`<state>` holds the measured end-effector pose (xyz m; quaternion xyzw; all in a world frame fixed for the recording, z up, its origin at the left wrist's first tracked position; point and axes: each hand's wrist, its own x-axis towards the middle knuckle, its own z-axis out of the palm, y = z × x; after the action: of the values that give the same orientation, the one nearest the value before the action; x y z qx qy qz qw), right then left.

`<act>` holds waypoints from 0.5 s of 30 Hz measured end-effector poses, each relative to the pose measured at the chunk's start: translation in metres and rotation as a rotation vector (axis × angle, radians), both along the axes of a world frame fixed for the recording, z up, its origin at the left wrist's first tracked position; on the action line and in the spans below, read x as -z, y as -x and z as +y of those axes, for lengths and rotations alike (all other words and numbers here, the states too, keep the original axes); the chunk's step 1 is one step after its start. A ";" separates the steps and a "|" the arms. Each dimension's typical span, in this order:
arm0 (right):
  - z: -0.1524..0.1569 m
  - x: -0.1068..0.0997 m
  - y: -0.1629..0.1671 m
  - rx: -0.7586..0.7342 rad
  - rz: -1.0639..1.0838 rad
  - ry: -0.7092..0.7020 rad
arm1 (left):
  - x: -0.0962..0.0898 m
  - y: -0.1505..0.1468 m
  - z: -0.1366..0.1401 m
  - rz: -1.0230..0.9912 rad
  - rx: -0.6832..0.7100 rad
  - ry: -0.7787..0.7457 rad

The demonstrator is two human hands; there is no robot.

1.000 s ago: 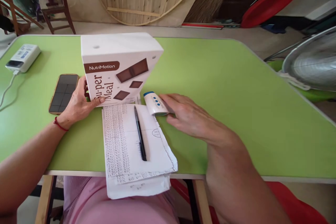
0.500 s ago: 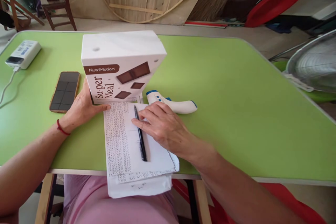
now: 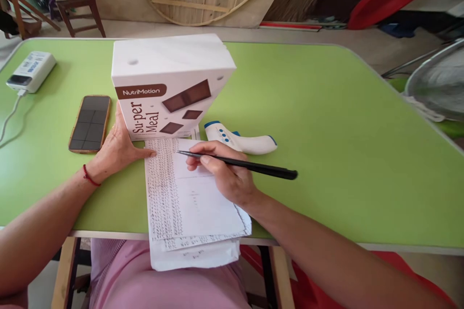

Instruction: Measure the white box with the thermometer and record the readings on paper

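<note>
Papers [image 3: 206, 207] overhanging the table's [image 3: 344, 154] near edge could be slipping if bumped; right hand's [image 3: 223, 169] pinching the pen [image 3: 253, 166], left hand's [image 3: 118, 142] splaying open against the box [image 3: 170, 87].

My right fingers [image 3: 214, 147] no longer grip the white-and-blue thermometer [image 3: 253, 145], which now lies on its side on the worktop [image 3: 337, 154]. The pen [image 3: 270, 169], flat on the papers [image 3: 213, 210] half a second ago, is now up in those fingers, its tip swung left toward the columns of writing [image 3: 165, 183]. My left thumb [image 3: 144, 153] has slipped from the box's [image 3: 174, 88] front to the papers' upper corner.
</note>
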<state>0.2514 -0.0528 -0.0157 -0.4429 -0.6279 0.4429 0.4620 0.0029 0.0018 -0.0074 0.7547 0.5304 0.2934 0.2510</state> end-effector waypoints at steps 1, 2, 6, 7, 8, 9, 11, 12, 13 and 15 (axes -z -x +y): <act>0.001 0.001 0.002 0.012 0.010 0.030 | 0.000 0.000 0.000 0.002 -0.001 0.001; 0.003 0.002 0.004 0.034 -0.003 0.036 | 0.000 0.000 0.000 0.003 -0.001 0.003; 0.006 0.008 0.005 0.123 -0.125 -0.035 | -0.001 0.000 0.000 0.012 -0.008 0.008; 0.006 0.009 0.005 0.123 -0.141 -0.053 | -0.001 0.000 0.000 0.014 -0.011 0.012; 0.006 0.010 0.005 0.117 -0.150 -0.069 | -0.001 0.000 0.000 0.014 -0.012 0.014; 0.006 0.011 0.004 0.107 -0.157 -0.083 | -0.001 0.000 0.000 0.013 -0.010 0.014; 0.006 0.012 0.003 0.083 -0.163 -0.108 | 0.000 0.000 0.000 0.011 0.000 0.005; 0.007 0.012 0.003 0.073 -0.165 -0.119 | 0.000 0.000 0.000 0.013 0.006 -0.001; 0.007 0.012 0.003 0.065 -0.165 -0.134 | 0.000 0.000 0.000 0.019 0.009 -0.005; 0.008 0.013 0.004 0.055 -0.171 -0.177 | 0.000 -0.001 0.000 0.034 0.003 -0.006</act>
<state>0.2475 -0.0447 -0.0292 -0.4533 -0.6893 0.3337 0.4561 0.0036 0.0023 -0.0078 0.7611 0.5326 0.2818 0.2401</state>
